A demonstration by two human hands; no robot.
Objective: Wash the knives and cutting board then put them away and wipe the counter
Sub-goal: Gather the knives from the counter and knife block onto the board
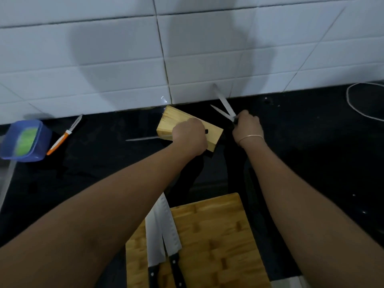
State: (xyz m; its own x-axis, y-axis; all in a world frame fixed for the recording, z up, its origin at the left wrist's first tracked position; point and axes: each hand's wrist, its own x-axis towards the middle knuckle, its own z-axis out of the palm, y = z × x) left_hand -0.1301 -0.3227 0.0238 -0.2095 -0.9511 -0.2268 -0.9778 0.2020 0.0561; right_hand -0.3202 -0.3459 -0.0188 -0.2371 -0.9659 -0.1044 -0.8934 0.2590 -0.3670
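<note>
- L hand (190, 135) is closing round a knife handle, fist lying over the near top of the knife block (190, 129); the slim blade (143, 138) is sticking out to the left, long axis running left-right, roughly level w/ the counter.
- R hand (247, 126) is gripping two small knives (223, 109) by the handles, blades fanning up and to the far left twd the tiled wall (124, 69).
- Block is lying just by the wall, directly under the L hand, just left of the R hand; can't tell where its slots are facing.
- Cutting board (214, 240) is sitting near, between the two forearms, well apart from both hands; it's lying flat, long axis running near-far.
- Two bigger knives (164, 229) are resting on the board's left part, handles near, tips pointing far, passing under the L forearm.
- Looks like the knives are being gathered for washing, so the board pair is prob next; L arm is nearer, but both hands are full.
- An orange-handled peeler (64, 136) is lying far left beside a blue tub (26, 141), well apart from both hands.
- Risk: the R-hand blades are pointing away, yet the L blade is sweeping sideways.
</note>
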